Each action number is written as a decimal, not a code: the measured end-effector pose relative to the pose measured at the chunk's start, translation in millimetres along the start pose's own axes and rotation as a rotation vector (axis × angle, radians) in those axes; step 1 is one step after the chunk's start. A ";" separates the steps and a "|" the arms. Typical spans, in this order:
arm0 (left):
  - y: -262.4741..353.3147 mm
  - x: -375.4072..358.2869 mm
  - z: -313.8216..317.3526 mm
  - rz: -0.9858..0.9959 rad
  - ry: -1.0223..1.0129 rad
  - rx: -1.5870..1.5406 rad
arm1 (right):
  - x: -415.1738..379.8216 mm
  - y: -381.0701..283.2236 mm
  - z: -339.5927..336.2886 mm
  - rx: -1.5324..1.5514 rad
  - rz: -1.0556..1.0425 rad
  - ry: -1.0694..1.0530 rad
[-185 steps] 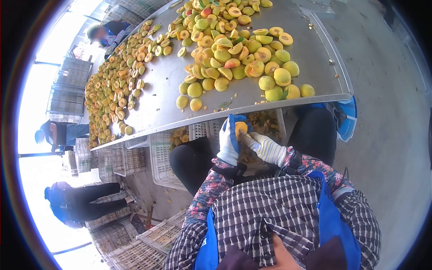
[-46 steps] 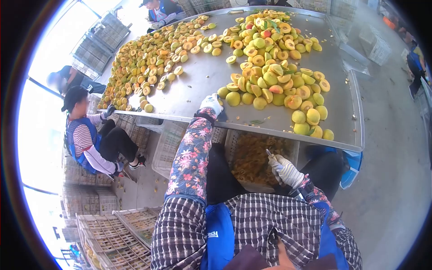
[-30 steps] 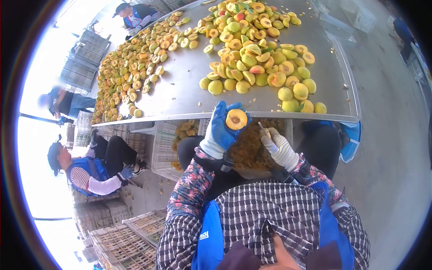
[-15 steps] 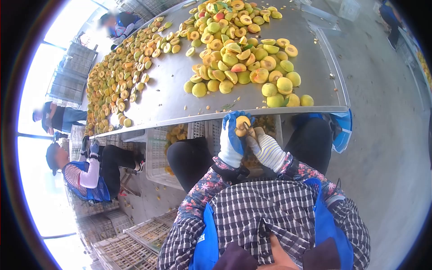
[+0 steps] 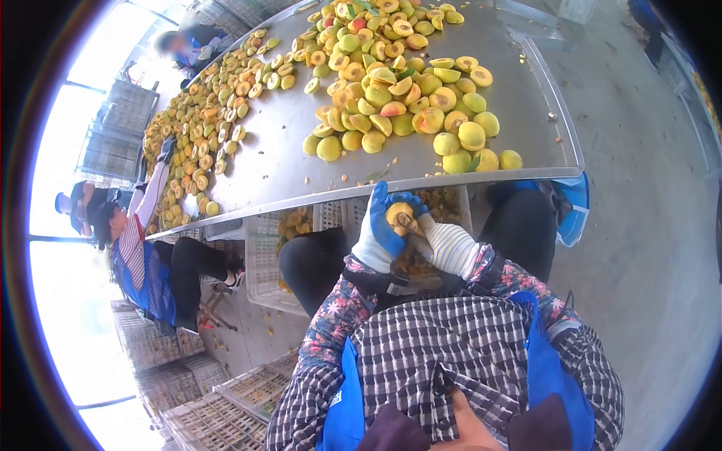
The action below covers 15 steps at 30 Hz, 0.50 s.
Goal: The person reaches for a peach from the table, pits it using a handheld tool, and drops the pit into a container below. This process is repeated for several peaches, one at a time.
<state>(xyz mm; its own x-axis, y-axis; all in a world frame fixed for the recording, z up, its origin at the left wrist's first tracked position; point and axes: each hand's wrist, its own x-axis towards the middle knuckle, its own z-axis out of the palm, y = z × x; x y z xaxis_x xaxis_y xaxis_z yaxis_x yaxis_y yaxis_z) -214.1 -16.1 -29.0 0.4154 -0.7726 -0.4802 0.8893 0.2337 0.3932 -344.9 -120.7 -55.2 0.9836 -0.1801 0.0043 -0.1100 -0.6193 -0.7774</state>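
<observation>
In front of my lap, below the table's edge, my left hand (image 5: pixel 382 229) wears a white glove with a blue palm. Its fingers are closed around a peach half (image 5: pixel 396 216), cut face up. My right hand (image 5: pixel 445 244), in a white and yellow striped glove, is pressed up to the same fruit. Its fingers are bent, with the thumb side at the brownish centre of the cut face. Whether a small tool is in them I cannot make out. Just beyond both hands lies a heap of whole and halved peaches (image 5: pixel 391 105) on the metal table (image 5: pixel 278 161).
White plastic crates (image 5: pixel 263 259) holding fruit stand under the table between and beside my knees. More crates (image 5: pixel 226 398) are stacked at lower left. A co-worker (image 5: pixel 143 263) sits at the left, reaching onto a wide spread of peach halves (image 5: pixel 199 135). The table has a raised rim (image 5: pixel 560 113).
Both my hands have shifted slightly left and down with the peach half, which is tilted differently. The seated co-worker has stretched an arm onto the table's fruit.
</observation>
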 end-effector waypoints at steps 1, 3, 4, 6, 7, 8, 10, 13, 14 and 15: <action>-3.4 3.0 -4.8 0.038 0.042 0.043 | 1.2 -4.2 0.0 -0.014 0.023 -0.003; -6.7 9.6 -6.5 0.111 0.111 0.135 | 0.9 2.2 14.7 0.107 -0.010 0.050; -6.5 11.0 -8.6 0.108 0.108 0.136 | 0.0 6.0 20.7 0.227 -0.041 0.101; -4.9 9.7 -9.7 0.052 0.024 -0.012 | -0.9 5.8 23.3 0.261 -0.043 0.094; -4.2 9.6 -10.1 0.052 0.025 -0.014 | -0.8 5.6 24.4 0.297 -0.052 0.084; -3.2 9.4 -10.6 0.071 0.069 0.112 | -0.4 2.7 20.1 0.298 -0.052 0.082; -0.1 9.5 -11.6 0.088 0.114 0.239 | 0.6 -3.5 7.5 0.123 0.072 -0.155; 1.6 14.4 -15.8 0.015 0.102 0.229 | 2.0 15.0 33.3 0.380 -0.132 0.034; 0.4 16.4 -16.2 0.025 0.078 0.209 | 1.6 12.8 36.1 0.381 -0.132 0.033; -0.8 17.5 -16.8 0.035 0.054 0.189 | 1.5 9.7 40.2 0.608 -0.099 0.053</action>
<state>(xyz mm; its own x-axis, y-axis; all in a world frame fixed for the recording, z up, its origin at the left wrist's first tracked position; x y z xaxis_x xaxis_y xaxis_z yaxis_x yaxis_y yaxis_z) -204.3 -19.9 -50.9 0.4592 -0.7323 -0.5029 0.8245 0.1406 0.5481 -338.7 -96.2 -88.0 0.9749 -0.1914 0.1139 0.0978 -0.0914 -0.9910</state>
